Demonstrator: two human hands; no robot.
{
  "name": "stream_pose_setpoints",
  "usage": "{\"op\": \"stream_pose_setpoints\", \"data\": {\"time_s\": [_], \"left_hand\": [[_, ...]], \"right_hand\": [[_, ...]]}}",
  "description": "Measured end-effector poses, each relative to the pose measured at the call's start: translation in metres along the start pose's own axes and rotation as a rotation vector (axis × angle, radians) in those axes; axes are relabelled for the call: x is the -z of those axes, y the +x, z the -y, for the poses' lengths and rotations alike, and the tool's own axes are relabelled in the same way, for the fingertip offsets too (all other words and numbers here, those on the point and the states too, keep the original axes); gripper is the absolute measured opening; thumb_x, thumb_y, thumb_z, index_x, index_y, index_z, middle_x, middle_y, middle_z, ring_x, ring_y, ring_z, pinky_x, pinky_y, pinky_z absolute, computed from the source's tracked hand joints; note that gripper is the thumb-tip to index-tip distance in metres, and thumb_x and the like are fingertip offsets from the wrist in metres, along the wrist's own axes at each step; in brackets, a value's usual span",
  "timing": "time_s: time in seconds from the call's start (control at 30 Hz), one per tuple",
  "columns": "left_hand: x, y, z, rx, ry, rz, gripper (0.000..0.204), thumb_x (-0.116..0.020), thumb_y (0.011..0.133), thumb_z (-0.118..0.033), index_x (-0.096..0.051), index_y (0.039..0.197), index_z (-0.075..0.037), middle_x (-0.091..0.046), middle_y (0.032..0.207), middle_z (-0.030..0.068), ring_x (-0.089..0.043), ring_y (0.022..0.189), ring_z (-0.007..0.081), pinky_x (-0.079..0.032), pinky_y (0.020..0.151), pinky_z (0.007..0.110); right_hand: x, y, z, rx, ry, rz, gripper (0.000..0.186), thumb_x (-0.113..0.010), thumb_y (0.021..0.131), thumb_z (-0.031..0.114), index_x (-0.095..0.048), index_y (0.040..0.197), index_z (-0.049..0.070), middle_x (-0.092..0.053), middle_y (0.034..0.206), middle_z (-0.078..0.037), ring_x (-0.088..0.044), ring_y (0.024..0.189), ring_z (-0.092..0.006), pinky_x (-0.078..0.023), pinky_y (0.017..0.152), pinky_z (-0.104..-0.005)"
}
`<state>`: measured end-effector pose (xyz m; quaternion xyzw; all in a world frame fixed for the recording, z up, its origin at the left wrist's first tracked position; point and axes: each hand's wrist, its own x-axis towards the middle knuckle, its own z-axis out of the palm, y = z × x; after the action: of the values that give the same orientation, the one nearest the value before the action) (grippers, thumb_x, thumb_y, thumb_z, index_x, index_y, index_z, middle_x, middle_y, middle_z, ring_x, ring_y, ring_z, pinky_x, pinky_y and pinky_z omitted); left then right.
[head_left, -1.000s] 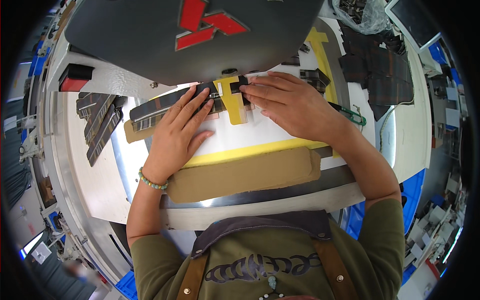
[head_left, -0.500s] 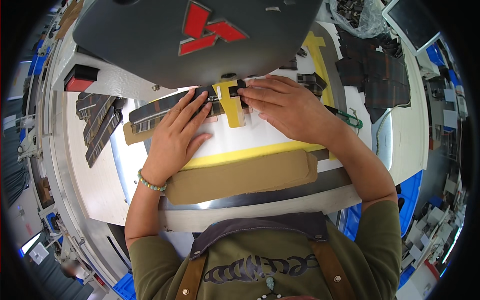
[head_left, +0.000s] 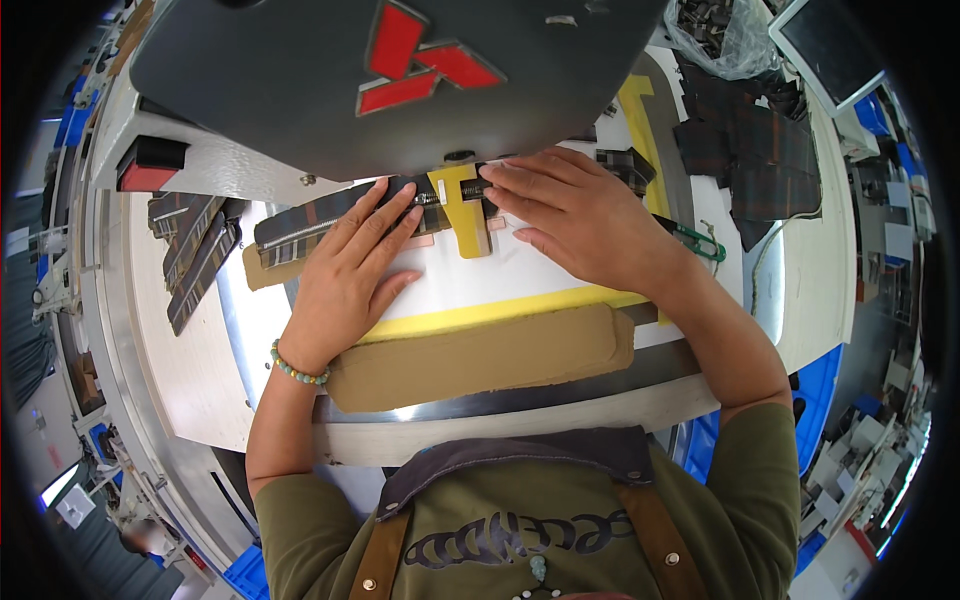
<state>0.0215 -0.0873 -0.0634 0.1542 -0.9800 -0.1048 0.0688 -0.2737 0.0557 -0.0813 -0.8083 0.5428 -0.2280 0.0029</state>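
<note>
Under the head of a sewing machine (head_left: 400, 110) lies a plaid fabric strip with a zipper (head_left: 298, 232). My left hand (head_left: 352, 262) rests flat on the strip, fingers spread and pointing away from me. A yellow plate (head_left: 462, 215) stands over the strip at the needle area, between my two hands. To its right, my right hand (head_left: 590, 215) lies with fingers stretched out, its fingertips on the dark end of the strip beside the plate. What lies beneath both palms is hidden.
A tan padded strip (head_left: 480, 360) lies along the table's near edge. Plaid pieces (head_left: 195, 250) sit at the left, dark plaid panels (head_left: 765, 150) at the right. Green-handled snips (head_left: 697, 242) lie beside my right forearm. A clear bag (head_left: 715, 35) and a screen (head_left: 828, 50) stand far right.
The whole view has shifted slightly. Both hands keep nearly the same place on the strip, and nothing has been picked up or let go.
</note>
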Motion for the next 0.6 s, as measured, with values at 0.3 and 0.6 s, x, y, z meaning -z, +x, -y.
{"op": "stream_pose_setpoints", "data": {"time_s": [0.3, 0.6], "left_hand": [[-0.0018, 0.0022, -0.0007, -0.024, 0.014, -0.009, 0.068, -0.082, 0.091, -0.028, -0.064, 0.152, -0.005, -0.054, 0.167, 0.0104, -0.046, 0.159, 0.0346, -0.046, 0.125, 0.046], [-0.0004, 0.0035, -0.003, -0.02, 0.019, -0.03, 0.066, -0.083, 0.09, -0.027, -0.067, 0.149, -0.004, -0.056, 0.166, 0.0099, -0.047, 0.158, 0.0341, -0.048, 0.122, 0.045]], "right_hand": [[0.0016, -0.0041, -0.0026, 0.021, -0.107, 0.042, 0.034, -0.073, 0.102, 0.023, -0.076, 0.132, 0.008, -0.068, 0.146, -0.001, -0.058, 0.142, -0.0208, -0.043, 0.126, -0.0457], [-0.0013, -0.0051, -0.0037, 0.024, -0.124, 0.026, 0.031, -0.069, 0.106, 0.025, -0.077, 0.132, 0.011, -0.07, 0.146, -0.002, -0.06, 0.142, -0.021, -0.044, 0.125, -0.0461]]}}
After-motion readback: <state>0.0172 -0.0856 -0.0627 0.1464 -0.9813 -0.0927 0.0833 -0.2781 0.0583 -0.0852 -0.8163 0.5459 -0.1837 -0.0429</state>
